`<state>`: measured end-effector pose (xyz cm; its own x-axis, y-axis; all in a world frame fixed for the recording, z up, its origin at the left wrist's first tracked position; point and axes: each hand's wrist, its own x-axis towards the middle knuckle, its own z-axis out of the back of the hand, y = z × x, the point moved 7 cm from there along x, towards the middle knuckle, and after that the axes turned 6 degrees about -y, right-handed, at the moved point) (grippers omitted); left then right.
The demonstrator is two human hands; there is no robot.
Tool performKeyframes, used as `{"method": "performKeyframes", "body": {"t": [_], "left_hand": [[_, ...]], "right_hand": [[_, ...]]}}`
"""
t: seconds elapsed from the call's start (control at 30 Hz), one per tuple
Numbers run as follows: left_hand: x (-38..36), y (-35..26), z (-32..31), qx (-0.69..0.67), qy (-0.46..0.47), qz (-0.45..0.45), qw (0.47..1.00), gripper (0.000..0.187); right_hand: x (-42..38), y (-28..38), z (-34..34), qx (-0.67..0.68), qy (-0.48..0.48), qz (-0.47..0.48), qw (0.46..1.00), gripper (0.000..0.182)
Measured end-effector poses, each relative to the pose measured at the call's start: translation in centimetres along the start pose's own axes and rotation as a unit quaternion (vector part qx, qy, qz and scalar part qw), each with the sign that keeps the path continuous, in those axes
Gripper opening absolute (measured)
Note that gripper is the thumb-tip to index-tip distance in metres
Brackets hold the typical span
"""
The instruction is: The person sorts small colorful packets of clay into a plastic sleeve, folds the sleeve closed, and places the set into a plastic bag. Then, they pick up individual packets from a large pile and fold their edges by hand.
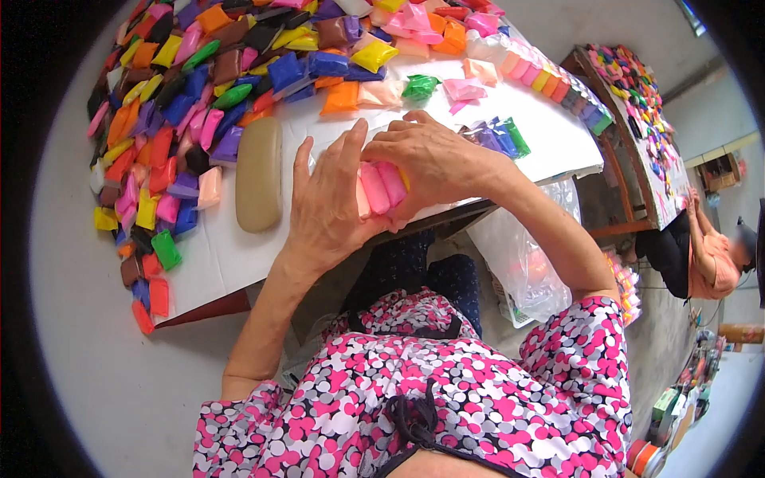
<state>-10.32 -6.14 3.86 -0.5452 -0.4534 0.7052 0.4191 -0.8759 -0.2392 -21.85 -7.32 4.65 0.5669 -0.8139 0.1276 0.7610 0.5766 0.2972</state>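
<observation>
Near the table's front edge, my left hand [331, 195] and my right hand [438, 163] are curled around a short row of small wrapped packets [384, 187]. Pink and peach packets show between the hands, with a bit of yellow at the right end; my fingers hide the rest. The left palm presses the row's left side, and the right fingers and thumb grip its other end. Just left of my hands lies a smooth tan oblong block [260, 175]. Beyond them are a green packet [420, 88] and a pink packet [464, 88]. Blue, purple and green packets [498, 137] sit behind my right wrist.
A big heap of multicoloured packets [175, 103] covers the table's left and far side. A neat row of packets [550, 80] runs along the right. Below the edge is a clear plastic bag [534, 255]. Another person [713, 263] sits at a second packet-covered table [637, 119].
</observation>
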Motion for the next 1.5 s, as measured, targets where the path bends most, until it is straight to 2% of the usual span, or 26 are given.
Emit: {"method": "performKeyframes", "body": {"t": [0.1, 0.2, 0.3, 0.6, 0.7, 0.8, 0.9, 1.0, 1.1, 1.2, 1.3, 1.4, 1.5], "left_hand": [[0.4, 0.6, 2.0, -0.052, 0.024, 0.071, 0.996, 0.129], [-0.3, 0.6, 2.5, 0.011, 0.053, 0.059, 0.997, 0.130], [-1.3, 0.7, 1.3, 0.017, 0.055, 0.041, 0.997, 0.128], [-0.6, 1.3, 1.3, -0.006, 0.035, 0.055, 0.998, 0.126], [0.1, 2.1, 1.6, -0.009, 0.044, 0.063, 0.997, 0.125], [-0.1, 2.6, 2.1, 0.001, 0.069, 0.082, 0.994, 0.122], [-0.5, 2.5, 2.1, 0.000, 0.047, 0.079, 0.996, 0.123], [-0.9, 3.0, 1.8, -0.021, 0.049, 0.104, 0.993, 0.121], [-0.9, 3.0, 1.7, -0.008, 0.039, 0.081, 0.996, 0.120], [-1.1, 3.1, 1.7, -0.009, 0.040, 0.092, 0.995, 0.120], [-0.9, 2.4, 2.3, 0.016, 0.050, 0.100, 0.994, 0.119], [-0.2, 0.6, 2.9, 0.016, 0.062, 0.088, 0.994, 0.119], [1.1, -1.5, 2.0, 0.030, 0.027, 0.029, 0.999, 0.117]], "right_hand": [[-0.6, 0.0, 1.1, -0.023, -0.056, 0.025, 0.998, 0.087], [-1.5, -1.0, 1.7, -0.060, -0.069, 0.003, 0.996, 0.084], [-1.5, -1.7, 0.8, -0.031, 0.026, -0.058, 0.998, 0.079], [-1.1, -2.3, 0.7, -0.005, -0.011, -0.034, 0.999, 0.072], [-1.0, -2.5, 1.1, -0.017, -0.055, -0.033, 0.998, 0.081], [-1.7, -2.3, 1.9, -0.053, -0.044, -0.044, 0.997, 0.089], [-2.9, -3.5, 2.2, -0.084, -0.045, -0.081, 0.992, 0.086], [-2.9, -3.9, 1.3, -0.054, 0.015, -0.097, 0.994, 0.085], [-2.8, -4.1, 1.3, -0.025, 0.017, -0.094, 0.995, 0.077], [-3.0, -4.3, 1.2, -0.043, -0.007, -0.076, 0.996, 0.079], [-4.0, -4.0, 3.0, -0.045, -0.070, -0.044, 0.996, 0.081], [-5.1, -5.3, 3.7, -0.113, -0.080, -0.039, 0.990, 0.084], [-5.2, -6.3, 2.3, -0.088, 0.015, -0.118, 0.989, 0.085]]}}
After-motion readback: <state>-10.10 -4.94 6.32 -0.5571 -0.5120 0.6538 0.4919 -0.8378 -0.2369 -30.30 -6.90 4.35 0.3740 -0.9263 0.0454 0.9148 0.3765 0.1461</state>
